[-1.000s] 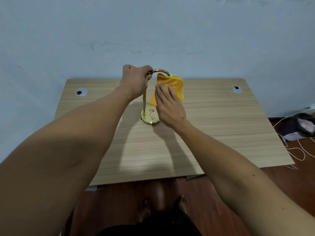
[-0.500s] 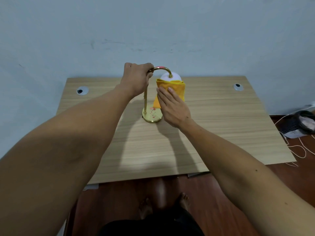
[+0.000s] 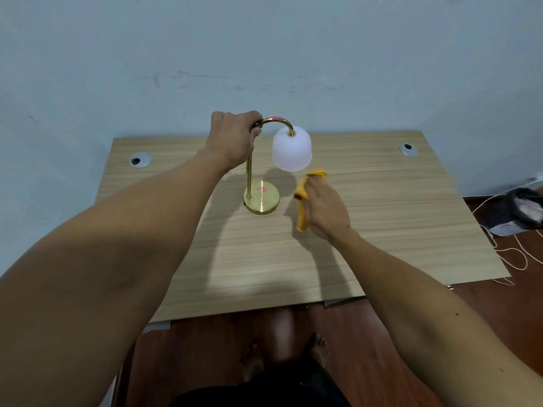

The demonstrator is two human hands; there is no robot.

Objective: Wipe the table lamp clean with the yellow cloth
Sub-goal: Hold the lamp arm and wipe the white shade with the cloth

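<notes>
- The left hand (image 3: 235,139) gripped the lamp's (image 3: 291,148) curved brass neck.
- The right hand (image 3: 324,208) clutched the cloth (image 3: 302,210) (bunched), just right of the base, above the counter (image 3: 382,218).

Your only view comes from the camera on your head, looking forward and down over the wooden table (image 3: 382,230) toward the wall at 12 o'clock. It sits close, with your forearms filling the lower corners and your feet on the floor at 6 o'clock.
</notes>
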